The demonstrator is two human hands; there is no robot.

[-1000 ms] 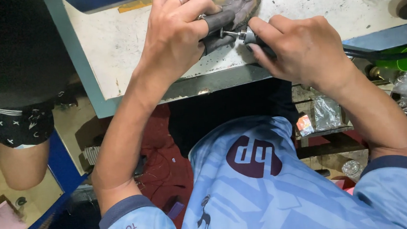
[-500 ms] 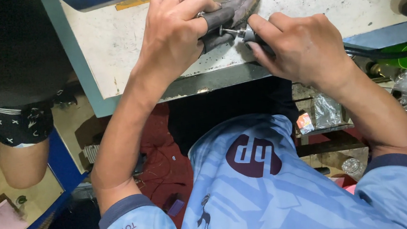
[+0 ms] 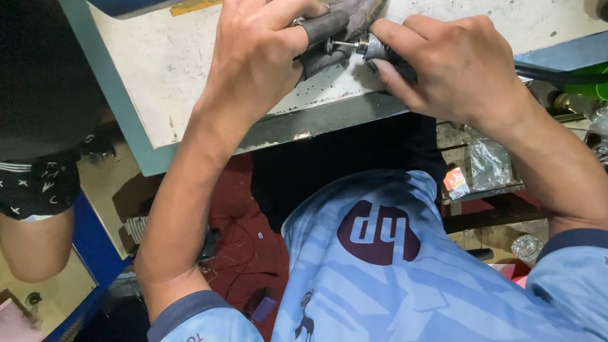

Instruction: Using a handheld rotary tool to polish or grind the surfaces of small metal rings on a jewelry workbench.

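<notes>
Near the workbench [image 3: 185,64] front edge, left hand [image 3: 256,47] fingers curled around a dark handle [image 3: 324,26]; right hand [image 3: 448,63] fingers pinching a rotary tool [image 3: 375,49]

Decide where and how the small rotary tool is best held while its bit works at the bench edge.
Probably by the dark body just behind the chuck, from the right, fingers wrapped round, as the right hand grips the rotary tool now. Its thin bit points left towards the dark mandrel under the left hand, leaving that end unsafe.
</notes>
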